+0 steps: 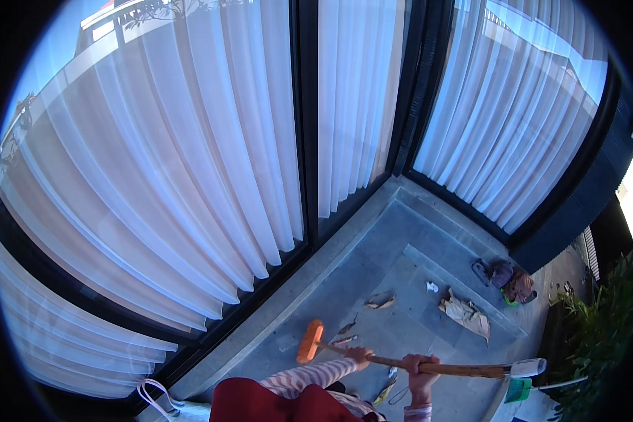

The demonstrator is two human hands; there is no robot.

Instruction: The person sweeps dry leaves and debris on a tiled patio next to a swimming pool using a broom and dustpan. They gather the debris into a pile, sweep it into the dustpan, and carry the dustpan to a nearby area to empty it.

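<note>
My left hand [360, 357] is closed around the wooden handle of a broom [385, 361], nearer its orange head [310, 342]. Farther along the same handle grips my right hand [421, 365]. The head rests at or just above the grey paved floor [343, 295], left of my hands; contact is hard to tell. Close by the head lie a small reddish stick-like item [345, 340] and a dry curled leaf [348, 325]. Another brown leaf [381, 302] and a large dry leaf [465, 315] lie ahead. A yellowish leaf [385, 391] is below my hands.
Tall glass panels with white curtains [216, 158] and black frames [310, 158] line the left and far sides. Bags [506, 279] sit beside a low step [464, 290]. Green plants [596, 322] border the right, with a green plastic object [518, 389] near the handle's end.
</note>
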